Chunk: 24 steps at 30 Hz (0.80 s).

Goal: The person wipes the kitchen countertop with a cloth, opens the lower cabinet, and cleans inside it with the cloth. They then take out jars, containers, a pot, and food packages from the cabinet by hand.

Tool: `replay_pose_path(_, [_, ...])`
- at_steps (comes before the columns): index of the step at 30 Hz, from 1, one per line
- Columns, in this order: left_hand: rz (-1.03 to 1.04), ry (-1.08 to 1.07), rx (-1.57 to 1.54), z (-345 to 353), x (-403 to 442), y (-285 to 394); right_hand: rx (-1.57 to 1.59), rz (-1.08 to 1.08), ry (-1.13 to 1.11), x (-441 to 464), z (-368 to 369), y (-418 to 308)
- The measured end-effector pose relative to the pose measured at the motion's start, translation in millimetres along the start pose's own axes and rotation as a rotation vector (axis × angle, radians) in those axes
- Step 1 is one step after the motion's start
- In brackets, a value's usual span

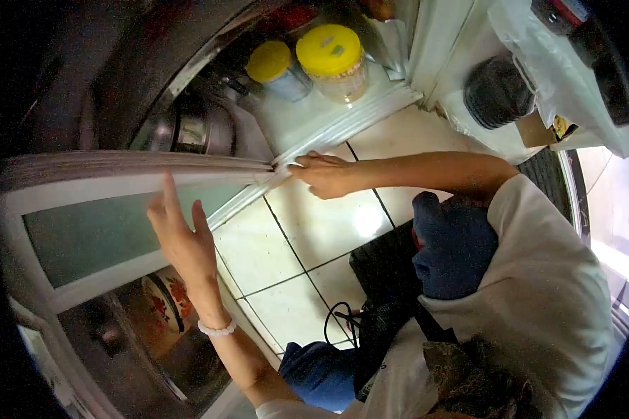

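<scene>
A white-framed cabinet door with a greenish frosted panel stands swung out at the left. My left hand is against this door, its index finger stretched to the top edge and the thumb apart. At the door's inner end, beside the white cabinet sill, my right hand has its fingers curled in. Whatever those fingertips grip, if anything, is hidden. Behind the sill, a large yellow-lidded jar and a smaller yellow-lidded jar sit on the shelf. A shiny metal pot is deeper inside, partly covered by the door.
Below the door, a flower-patterned container shows in another dark compartment. White floor tiles lie between the cabinet and my knees. To the right are a dark round container and a clear plastic bag. A black cable loops near my lap.
</scene>
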<state>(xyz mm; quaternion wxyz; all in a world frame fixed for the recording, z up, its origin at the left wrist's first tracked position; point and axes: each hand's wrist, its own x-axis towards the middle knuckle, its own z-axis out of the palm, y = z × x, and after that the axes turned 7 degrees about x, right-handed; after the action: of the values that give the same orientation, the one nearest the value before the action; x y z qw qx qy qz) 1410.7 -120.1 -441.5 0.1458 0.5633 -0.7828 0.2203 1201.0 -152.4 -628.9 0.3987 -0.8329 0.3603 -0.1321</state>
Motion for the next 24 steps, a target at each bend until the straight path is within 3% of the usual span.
replay_pose_path(1, [-0.026, -0.03, -0.055, -1, -3, -1, 0.015, 0.078, -0.054, -10, -12, -1])
replay_pose_path(6, [-0.045, -0.008, -0.045, -1, -19, -8, -0.106, -0.167, 0.289, -49, -45, -17])
replay_pose_path(10, [-0.082, 0.02, -0.069, -12, -24, -10, -0.25, -0.361, 0.516, -73, -125, -105])
replay_pose_path(12, [-0.093, 0.037, -0.091, -21, -25, -10, -0.468, -0.495, 0.894, -78, -159, -136])
replay_pose_path(14, [-0.095, 0.056, -0.102, -28, -25, -12, -0.542, -0.543, 1.123, -79, -192, -147])
replay_pose_path(16, [-0.094, 0.08, -0.119, -34, -26, -10, -0.559, -0.413, 1.226, -83, -217, -151])
replay_pose_path(21, [-0.104, 0.058, -0.122, -42, -30, -16, -0.581, -0.165, 1.138, -97, -223, -124])
replay_pose_path(24, [-0.095, 0.059, -0.085, -44, -33, -19, -0.594, -0.209, 1.159, -103, -222, -117])
